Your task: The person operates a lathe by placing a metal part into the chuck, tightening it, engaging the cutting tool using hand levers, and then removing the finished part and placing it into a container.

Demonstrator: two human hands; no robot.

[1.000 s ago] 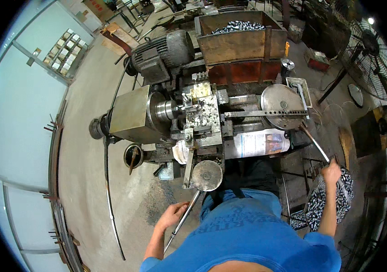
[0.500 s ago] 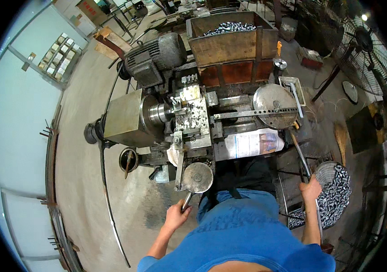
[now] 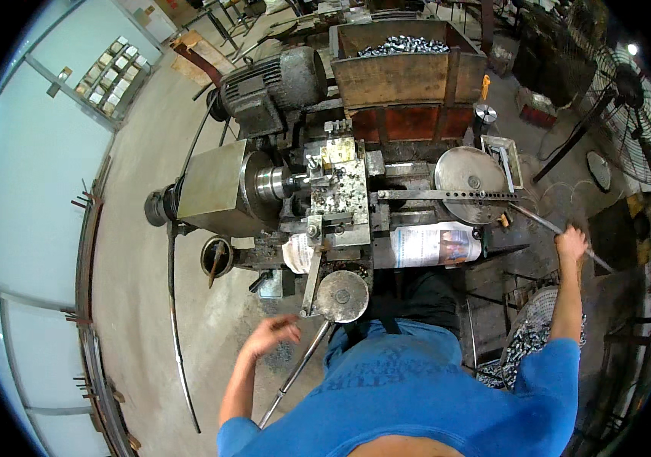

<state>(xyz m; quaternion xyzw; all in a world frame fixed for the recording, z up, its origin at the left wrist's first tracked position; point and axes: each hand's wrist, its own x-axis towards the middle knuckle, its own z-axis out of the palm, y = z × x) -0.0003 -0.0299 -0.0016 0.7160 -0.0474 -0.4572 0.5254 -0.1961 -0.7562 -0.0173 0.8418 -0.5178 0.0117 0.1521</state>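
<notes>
My right hand [image 3: 571,245] is wrapped round a long metal lever [image 3: 540,219] running out from the large round disc [image 3: 471,183] at the right of the lathe. A flat bar with a row of holes [image 3: 447,196] lies across that disc. My left hand [image 3: 276,333] hangs in the air with fingers stretched, holding nothing. Beside it, apart from the fingers, a second metal lever [image 3: 295,373] slants down from the smaller round disc [image 3: 343,297]. A flat link [image 3: 311,283] joins this disc's side to the tool slide [image 3: 338,190], near the chuck [image 3: 270,185].
A rusty metal bin [image 3: 394,80] of small shiny parts stands behind the lathe. More such parts fill a basket [image 3: 527,327] at the lower right. A motor [image 3: 287,80], a small pot [image 3: 217,255], a long upright rod [image 3: 175,327] and a fan [image 3: 630,99] surround the machine.
My left hand has let go of its lever and lifted left. My right hand has swung its lever up and to the right. The left lever has swung further downward.
</notes>
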